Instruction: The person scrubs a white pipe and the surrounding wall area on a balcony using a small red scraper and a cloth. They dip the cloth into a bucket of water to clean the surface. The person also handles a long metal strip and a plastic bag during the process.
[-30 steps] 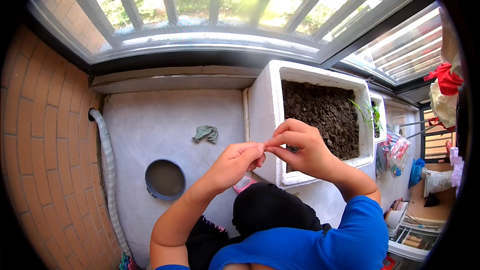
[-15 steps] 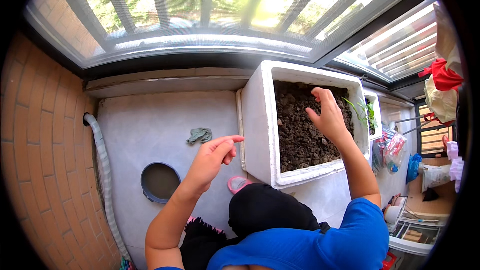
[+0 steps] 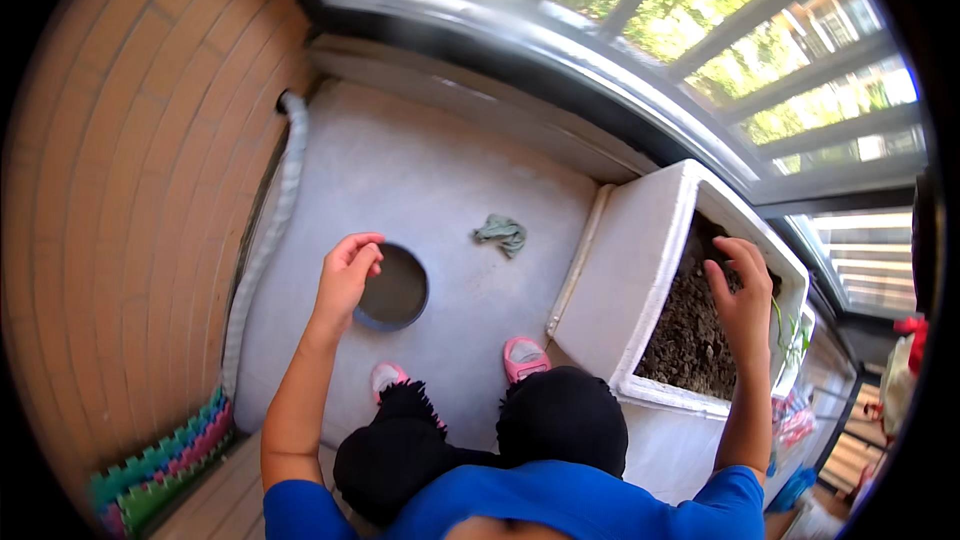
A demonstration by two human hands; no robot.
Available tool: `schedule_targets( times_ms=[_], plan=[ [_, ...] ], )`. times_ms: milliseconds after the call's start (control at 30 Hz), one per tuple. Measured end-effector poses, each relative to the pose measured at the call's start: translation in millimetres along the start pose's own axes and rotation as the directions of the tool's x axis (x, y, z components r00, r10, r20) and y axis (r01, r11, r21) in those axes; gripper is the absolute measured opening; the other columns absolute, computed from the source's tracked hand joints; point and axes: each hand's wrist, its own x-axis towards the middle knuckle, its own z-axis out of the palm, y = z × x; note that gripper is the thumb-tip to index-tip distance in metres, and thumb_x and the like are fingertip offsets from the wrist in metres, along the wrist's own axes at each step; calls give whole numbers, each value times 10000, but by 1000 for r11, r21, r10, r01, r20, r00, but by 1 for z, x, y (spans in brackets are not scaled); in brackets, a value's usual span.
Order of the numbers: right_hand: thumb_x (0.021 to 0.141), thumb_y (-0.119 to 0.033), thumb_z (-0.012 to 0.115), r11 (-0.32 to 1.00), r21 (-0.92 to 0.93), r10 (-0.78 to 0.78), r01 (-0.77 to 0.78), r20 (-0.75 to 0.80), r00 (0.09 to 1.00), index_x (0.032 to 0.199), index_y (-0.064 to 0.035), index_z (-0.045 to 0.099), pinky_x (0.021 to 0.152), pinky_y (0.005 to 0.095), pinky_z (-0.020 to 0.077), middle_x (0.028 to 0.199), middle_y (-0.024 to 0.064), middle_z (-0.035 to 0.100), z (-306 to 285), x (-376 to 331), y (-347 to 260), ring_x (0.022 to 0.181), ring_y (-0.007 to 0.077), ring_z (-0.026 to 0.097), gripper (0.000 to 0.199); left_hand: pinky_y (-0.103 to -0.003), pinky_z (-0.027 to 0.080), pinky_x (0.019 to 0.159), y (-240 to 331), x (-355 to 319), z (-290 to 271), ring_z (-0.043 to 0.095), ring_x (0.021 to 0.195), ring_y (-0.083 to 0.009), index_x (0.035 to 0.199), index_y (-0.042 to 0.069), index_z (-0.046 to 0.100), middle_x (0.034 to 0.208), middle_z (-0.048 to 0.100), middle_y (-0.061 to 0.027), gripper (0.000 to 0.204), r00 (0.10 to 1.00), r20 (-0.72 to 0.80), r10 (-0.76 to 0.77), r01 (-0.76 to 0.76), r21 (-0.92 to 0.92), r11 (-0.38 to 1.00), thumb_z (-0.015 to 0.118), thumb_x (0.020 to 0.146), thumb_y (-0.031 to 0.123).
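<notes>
My right hand [image 3: 743, 292] hangs over a large white foam box [image 3: 625, 275] of dark, crumbly soil [image 3: 690, 345]. Its thumb and fingers are apart, and nothing shows between them. On the left, my left hand [image 3: 347, 278] is held above the floor, overlapping the near-left rim of a round dark basin [image 3: 395, 288] in this view. The fingers of that hand are bent in toward the thumb, with nothing visible in them. Murky liquid seems to fill the basin. A crumpled grey-green cloth [image 3: 502, 233] lies on the floor between basin and box.
A smaller white planter [image 3: 795, 360] with green shoots adjoins the box. A ribbed hose [image 3: 278, 210] runs along the brick wall [image 3: 150, 190]. Colourful foam mats [image 3: 165, 465] stand at lower left. Barred windows [image 3: 640, 10] line the far side; bags [image 3: 795, 415] lie at right.
The view has swung left, so the box now appears farther right. My left hand has moved left to the basin and its extended index finger has bent in. My right hand stays over the soil.
</notes>
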Motion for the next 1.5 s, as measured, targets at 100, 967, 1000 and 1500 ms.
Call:
schedule_targets(
  times_ms=[100, 967, 1000, 1500],
  plan=[
    [764, 11, 598, 923, 381, -202, 55, 357, 912, 1010, -18, 576, 681, 276, 507, 947, 119, 585, 56, 37, -85, 806, 229, 603, 249, -190, 421, 635, -38, -19, -49, 499, 681, -59, 1033, 11, 568, 787, 549, 0, 196, 981, -193, -29, 37, 41, 998, 489, 872, 90],
    [914, -132, 477, 420, 606, -565, -675, 757, 328, 1109, -54, 527, 900, 336, 440, 1080, 50, 582, 240, 91, -189, 981, 157, 565, 216, -268, 436, 830, -46, -19, -31, 546, 974, -139, 1189, 24, 487, 1089, 554, -80, 317, 961, -28, 275, -276, -175, 945, 506, 902, 159],
    [915, -146, 483, 433, 605, -567, -668, 759, 320, 1081, -40, 540, 882, 327, 449, 1039, 36, 587, 239, 85, -193, 946, 139, 562, 204, -272, 432, 833, -43, -18, -31, 540, 988, -140, 1174, 23, 489, 1093, 544, -80, 301, 933, 27, 360, -358, -48, 932, 503, 902, 150],
    [784, -78, 649, 680, 577, -393, -453, 808, 439, 1080, -33, 474, 655, 228, 456, 819, 32, 566, 294, 29, -200, 711, 88, 536, 347, -349, 507, 705, -89, -45, -47, 605, 857, -204, 1169, 69, 363, 1014, 561, -118, 272, 983, -19, -181, 116, -699, 706, 429, 929, 176]
  ],
)
